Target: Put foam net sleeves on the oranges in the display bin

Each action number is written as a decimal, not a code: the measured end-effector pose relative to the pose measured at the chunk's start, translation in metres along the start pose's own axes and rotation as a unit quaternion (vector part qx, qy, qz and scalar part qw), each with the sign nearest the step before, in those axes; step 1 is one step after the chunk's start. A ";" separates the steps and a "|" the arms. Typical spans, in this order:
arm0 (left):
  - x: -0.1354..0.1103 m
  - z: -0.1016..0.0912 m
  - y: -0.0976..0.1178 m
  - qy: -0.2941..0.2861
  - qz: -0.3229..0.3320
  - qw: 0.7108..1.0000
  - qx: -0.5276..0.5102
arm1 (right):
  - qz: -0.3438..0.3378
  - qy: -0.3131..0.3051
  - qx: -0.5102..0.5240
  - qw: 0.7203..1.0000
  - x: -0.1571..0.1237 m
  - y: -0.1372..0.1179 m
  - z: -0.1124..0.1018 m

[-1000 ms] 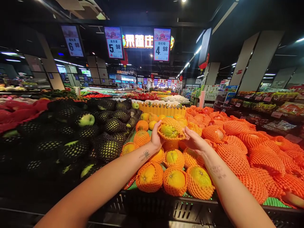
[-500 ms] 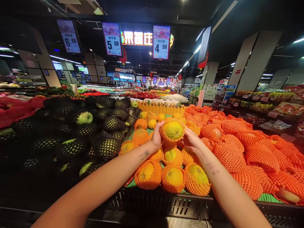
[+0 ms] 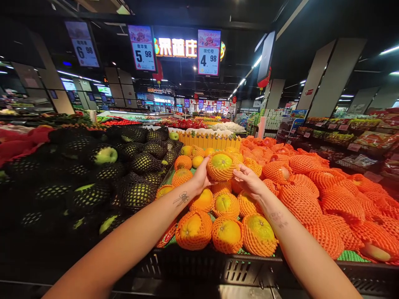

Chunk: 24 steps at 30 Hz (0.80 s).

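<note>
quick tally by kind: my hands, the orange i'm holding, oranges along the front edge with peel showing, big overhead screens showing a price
Left hand and right hand: 2
Held orange: 1
Front-edge oranges with peel showing: 3
Big price screens: 3
Total: 9

Hanging price screens (image 3: 208, 52) and produce crates (image 3: 243, 270) show a supermarket.

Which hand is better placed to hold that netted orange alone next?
Likely the left hand: it cups the netted orange, while the right hand seems only to touch its right edge.
</note>
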<state>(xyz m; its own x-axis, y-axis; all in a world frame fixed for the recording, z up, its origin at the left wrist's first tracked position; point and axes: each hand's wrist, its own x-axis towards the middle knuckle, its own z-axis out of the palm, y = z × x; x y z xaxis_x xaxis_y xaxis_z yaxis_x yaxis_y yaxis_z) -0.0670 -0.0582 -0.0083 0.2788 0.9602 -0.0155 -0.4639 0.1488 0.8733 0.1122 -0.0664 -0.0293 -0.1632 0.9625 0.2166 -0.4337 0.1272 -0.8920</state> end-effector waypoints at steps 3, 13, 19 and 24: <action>-0.004 -0.004 0.007 -0.032 -0.026 0.999 0.010 | 0.006 0.017 0.012 1.000 0.003 0.001 -0.003; -0.004 -0.001 0.007 -0.013 0.018 1.000 -0.020 | 0.036 -0.047 0.022 0.998 -0.007 -0.002 0.012; -0.007 0.003 0.007 0.010 0.047 0.997 -0.055 | 0.074 -0.044 0.028 0.996 -0.004 0.002 0.008; -0.008 0.002 0.004 -0.023 0.053 0.998 0.010 | 0.026 0.039 -0.010 0.999 0.003 0.001 0.001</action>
<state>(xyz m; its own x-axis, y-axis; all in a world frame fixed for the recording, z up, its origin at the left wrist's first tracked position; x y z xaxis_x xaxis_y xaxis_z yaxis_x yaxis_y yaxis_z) -0.0696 -0.0656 -0.0039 0.2678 0.9582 0.1007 -0.4769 0.0410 0.8780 0.1108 -0.0638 -0.0291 -0.1158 0.9834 0.1399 -0.4080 0.0813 -0.9094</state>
